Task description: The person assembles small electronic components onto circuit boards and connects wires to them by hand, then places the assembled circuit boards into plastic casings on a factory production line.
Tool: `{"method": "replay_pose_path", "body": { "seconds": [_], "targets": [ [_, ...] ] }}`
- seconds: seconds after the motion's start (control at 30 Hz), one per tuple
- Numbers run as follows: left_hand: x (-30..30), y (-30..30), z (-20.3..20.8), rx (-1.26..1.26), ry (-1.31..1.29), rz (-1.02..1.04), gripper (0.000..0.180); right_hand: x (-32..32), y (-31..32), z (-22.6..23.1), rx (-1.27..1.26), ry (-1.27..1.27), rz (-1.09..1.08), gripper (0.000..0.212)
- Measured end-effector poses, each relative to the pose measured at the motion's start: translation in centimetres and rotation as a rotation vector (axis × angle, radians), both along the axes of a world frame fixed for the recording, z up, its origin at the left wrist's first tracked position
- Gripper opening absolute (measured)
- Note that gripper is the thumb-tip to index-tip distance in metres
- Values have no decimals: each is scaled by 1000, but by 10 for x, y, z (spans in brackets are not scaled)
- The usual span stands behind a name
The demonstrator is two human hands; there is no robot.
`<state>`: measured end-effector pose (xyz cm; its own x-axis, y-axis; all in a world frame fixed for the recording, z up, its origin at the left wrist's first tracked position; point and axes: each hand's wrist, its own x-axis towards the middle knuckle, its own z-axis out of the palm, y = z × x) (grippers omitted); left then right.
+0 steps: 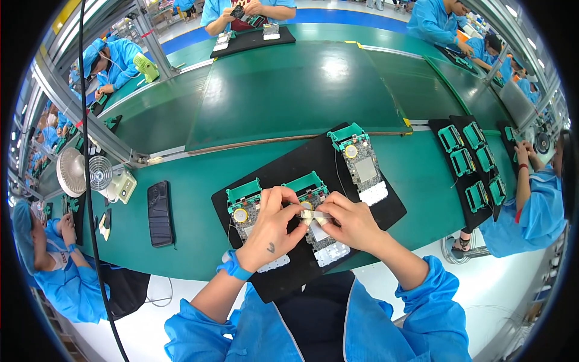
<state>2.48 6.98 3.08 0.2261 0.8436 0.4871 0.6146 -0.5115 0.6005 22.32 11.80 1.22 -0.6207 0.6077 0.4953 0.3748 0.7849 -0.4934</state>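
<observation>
Over the middle circuit board, my left hand and my right hand meet with their fingers pinched. A small pale strip shows between the fingertips; its exact kind cannot be made out. Pale finger covers are on some of the fingertips. The board has a green plastic frame at its far end. To the left, partly behind my left hand, lies a second board with a round yellowish disc. A third board lies at the right. All rest on a black mat.
On the green table, a black phone-like device and a small fan stand left. Right, a black mat holds several green frames. A raised green panel lies beyond. A black cable hangs left. Co-workers sit around.
</observation>
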Motion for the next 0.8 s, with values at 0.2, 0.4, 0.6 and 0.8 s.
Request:
{"method": "replay_pose_path", "body": {
  "seconds": [0.2,0.4,0.6,0.8],
  "targets": [
    [5,2,3,-47,4,31,19,6,-2,8,-242,93,-72,28],
    [7,5,14,-112,51,44,16,15,-5,14,-298,109,-169,29],
    [10,3,17,-133,100,59,14,18,-18,15,-348,130,-244,33],
    [11,1,19,-144,98,86,14,27,-32,12,-281,48,-223,46]
  ]
}}
